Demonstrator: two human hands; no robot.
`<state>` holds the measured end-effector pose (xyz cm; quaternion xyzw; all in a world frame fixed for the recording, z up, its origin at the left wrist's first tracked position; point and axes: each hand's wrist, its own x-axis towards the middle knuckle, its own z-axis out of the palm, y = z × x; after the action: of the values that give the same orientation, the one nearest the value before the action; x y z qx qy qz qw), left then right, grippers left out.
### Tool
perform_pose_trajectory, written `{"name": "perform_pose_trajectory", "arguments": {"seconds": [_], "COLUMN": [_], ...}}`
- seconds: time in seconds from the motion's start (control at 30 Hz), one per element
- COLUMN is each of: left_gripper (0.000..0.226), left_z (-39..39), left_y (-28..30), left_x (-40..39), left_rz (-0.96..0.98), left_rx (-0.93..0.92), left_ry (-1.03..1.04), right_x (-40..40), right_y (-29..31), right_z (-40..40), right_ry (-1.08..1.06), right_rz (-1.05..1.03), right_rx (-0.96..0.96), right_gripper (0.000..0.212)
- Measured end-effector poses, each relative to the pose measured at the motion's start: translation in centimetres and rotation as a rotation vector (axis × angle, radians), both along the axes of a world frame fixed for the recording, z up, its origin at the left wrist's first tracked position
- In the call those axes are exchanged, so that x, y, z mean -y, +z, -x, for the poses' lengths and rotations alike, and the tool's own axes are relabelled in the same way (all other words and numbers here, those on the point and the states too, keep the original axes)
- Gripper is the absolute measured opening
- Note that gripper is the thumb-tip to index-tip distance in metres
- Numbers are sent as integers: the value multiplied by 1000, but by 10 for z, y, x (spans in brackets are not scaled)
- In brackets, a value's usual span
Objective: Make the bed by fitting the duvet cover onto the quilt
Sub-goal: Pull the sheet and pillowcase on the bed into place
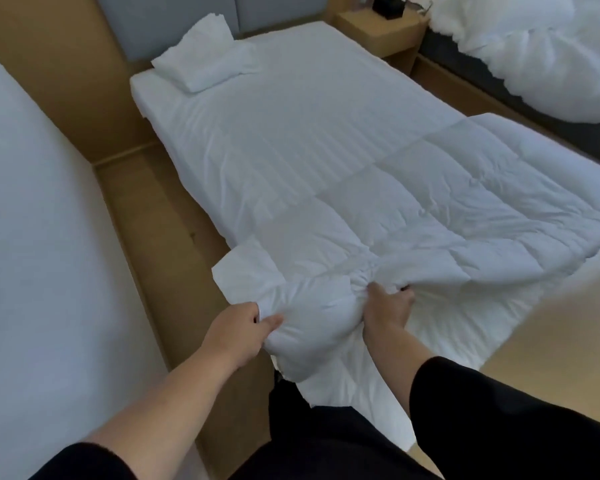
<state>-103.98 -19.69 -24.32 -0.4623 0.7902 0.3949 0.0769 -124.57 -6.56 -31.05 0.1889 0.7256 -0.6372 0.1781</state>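
Note:
A white striped duvet cover [257, 143] lies flat over the narrow bed. On its near half rests a white stitched quilt [465, 202], whose near edge hangs off the foot of the bed. My left hand [238, 329] grips the quilt's near left corner, bunched together with a flap of the cover. My right hand [387, 308] clutches a gathered fold of the quilt a little to the right. Both hands are closed on fabric at the bed's foot.
A folded white pillow [207, 62] sits at the head of the bed. A wooden nightstand [378, 29] stands at the far right, beside a second bed heaped with white bedding [534, 46]. Another white mattress [32, 237] fills the left. Wooden floor [551, 334] lies to the right.

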Motion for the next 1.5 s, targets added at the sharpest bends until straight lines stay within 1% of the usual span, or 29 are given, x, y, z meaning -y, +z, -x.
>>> {"name": "perform_pose_trajectory", "arguments": {"seconds": [0.1, 0.17, 0.2, 0.23, 0.27, 0.3, 0.33, 0.37, 0.4, 0.43, 0.5, 0.53, 0.6, 0.77, 0.87, 0.93, 1.03, 1.07, 1.13, 1.23, 1.33, 1.4, 1.5], "left_gripper": [51, 40, 39, 57, 80, 98, 109, 113, 109, 95, 54, 39, 27, 15, 25, 26, 12, 11, 16, 20, 16, 12, 16], "left_z": [38, 63, 75, 86, 97, 108, 120, 132, 144, 154, 171, 178, 189, 211, 215, 219, 228, 231, 237, 252, 268, 276, 279], "left_y": [3, 4, 5, 5, 9, 13, 18, 21, 21, 18, 13, 13, 16, 21, 9, 0, -8, -7, -4, 8, 24, 31, 32], "left_x": [65, 107, 127, 144, 159, 171, 180, 187, 194, 202, 217, 225, 245, 311, 364, 407, 476, 500, 549, 621, 696, 746, 812], "left_rz": [208, 284, 304, 303, 255, 191, 139, 110, 121, 156, 240, 258, 266, 295, 291, 292, 306, 304, 299, 278, 300, 328, 371], "left_rx": [1, -47, -59, -51, -38, -17, 27, 86, 128, 140, 99, 67, 15, -80, -120, -154, -228, -252, -298, -357, -387, -391, -357], "left_ry": [-65, -32, -21, -60, -148, -275, -417, -541, -630, -684, -725, -732, -760, -760, -727, -730, -764, -781, -810, -803, -777, -739, -674], "right_x": [64, 107, 124, 138, 150, 160, 168, 175, 181, 186, 195, 200, 213, 264, 312, 353, 419, 441, 487, 558, 630, 680, 749], "right_y": [5, 8, 12, 15, 19, 21, 23, 25, 29, 31, 33, 37, 39, 45, 48, 48, 48, 52, 62, 85, 107, 119, 128], "right_z": [34, 59, 70, 79, 87, 94, 100, 105, 110, 115, 125, 130, 140, 160, 168, 174, 184, 186, 190, 200, 216, 227, 238], "right_ry": [56, 96, 99, 91, 84, 76, 63, 48, 30, 16, 2, -7, -30, -98, -111, -113, -141, -153, -135, -128, -92, -55, 16], "right_rz": [-38, -79, -101, -116, -129, -141, -148, -147, -136, -126, -115, -115, -108, -105, -138, -171, -196, -217, -331, -428, -508, -509, -509], "right_rx": [-72, -82, -74, -62, -47, -32, -17, -6, 3, 6, 0, -6, -14, -55, -98, -123, -117, -115, -156, -190, -215, -237, -278], "right_gripper": [53, 48, 47, 47, 48, 49, 49, 49, 49, 50, 50, 49, 47, 43, 39, 37, 26, 23, 32, 43, 53, 54, 49]}}
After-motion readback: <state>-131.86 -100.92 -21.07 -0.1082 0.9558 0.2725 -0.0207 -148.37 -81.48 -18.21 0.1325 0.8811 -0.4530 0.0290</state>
